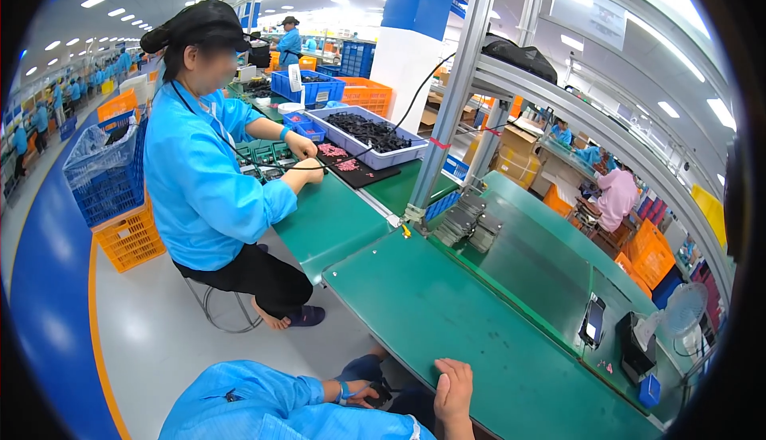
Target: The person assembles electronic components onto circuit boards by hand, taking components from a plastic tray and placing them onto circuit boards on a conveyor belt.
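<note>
My left hand (363,393), with a blue band at its wrist, is low over my lap beside the bench. Its fingers curl round a small black object (383,395) whose kind I cannot make out. My right hand (453,390) lies at the near edge of the green workbench (479,336), fingers extended and close together, with nothing seen in it. To the left, a seated co-worker (215,169) in a blue smock works with both hands over a green-topped bench. Small pink pieces (348,165) lie on a black mat by those hands.
Stacks of flat grey parts (467,223) stand beyond a metal frame post (447,105). A phone-like device (593,322), a black box (636,346), a small blue bin (649,390) and a white fan (685,310) are at right. A lavender crate (405,143) holds black parts.
</note>
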`<act>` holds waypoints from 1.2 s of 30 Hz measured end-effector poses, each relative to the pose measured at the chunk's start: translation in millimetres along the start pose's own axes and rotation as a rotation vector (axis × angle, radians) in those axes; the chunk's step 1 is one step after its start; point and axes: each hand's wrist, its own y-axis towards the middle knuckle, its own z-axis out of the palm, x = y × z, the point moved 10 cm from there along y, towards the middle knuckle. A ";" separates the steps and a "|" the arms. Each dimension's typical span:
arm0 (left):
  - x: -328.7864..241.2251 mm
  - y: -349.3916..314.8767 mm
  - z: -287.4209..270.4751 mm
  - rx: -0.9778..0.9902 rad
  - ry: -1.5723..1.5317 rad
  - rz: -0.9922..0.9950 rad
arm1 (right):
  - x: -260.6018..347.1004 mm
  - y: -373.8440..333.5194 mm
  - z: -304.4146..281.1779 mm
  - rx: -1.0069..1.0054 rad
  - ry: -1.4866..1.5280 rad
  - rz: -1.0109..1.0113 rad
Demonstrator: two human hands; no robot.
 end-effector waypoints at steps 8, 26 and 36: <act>-3.5 -8.3 10.2 -0.056 0.185 -0.029 | -5.7 -2.0 -0.3 0.018 -0.035 0.001; -6.8 -0.1 -6.3 -0.043 0.165 0.065 | 0.5 1.5 8.5 0.015 -0.123 -0.030; -1.9 -3.2 4.8 -0.043 0.106 0.043 | 2.3 -2.0 1.7 -0.013 -0.140 -0.029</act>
